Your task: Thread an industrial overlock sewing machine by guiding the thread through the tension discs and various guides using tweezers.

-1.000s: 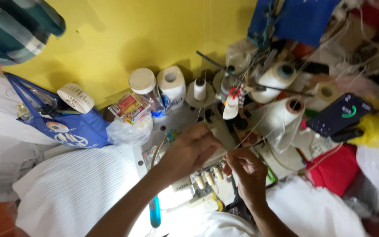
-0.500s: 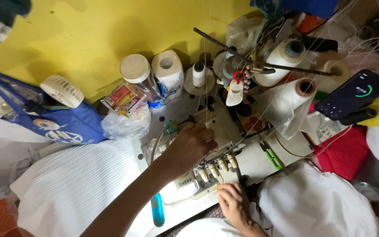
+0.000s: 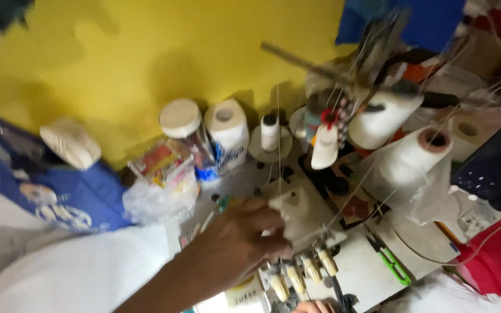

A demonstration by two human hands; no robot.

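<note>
My left hand (image 3: 233, 243) reaches in from the lower left and lies on the top of a white overlock sewing machine (image 3: 355, 269). Its bent fingers touch the machine's upper housing, just above a row of cream tension knobs (image 3: 302, 269). Thin threads run up from the machine towards large white thread cones (image 3: 418, 153) behind it. Only the tip of my right hand (image 3: 314, 306) shows at the bottom edge, below the knobs. The picture is blurred, so I cannot make out whether either hand pinches a thread.
Along the yellow wall stand a white-lidded jar (image 3: 184, 124), a white paper roll (image 3: 227, 130) and a small spool (image 3: 269, 130). A blue bag (image 3: 71, 197) and white fabric (image 3: 76, 272) lie left. Green snips (image 3: 392, 261), a dark phone (image 3: 500, 168) and red cloth (image 3: 494, 255) are right.
My right hand has dropped from the machine's top to the bottom edge of view. The left hand has stayed on the machine. The camera has moved closer and tilted.
</note>
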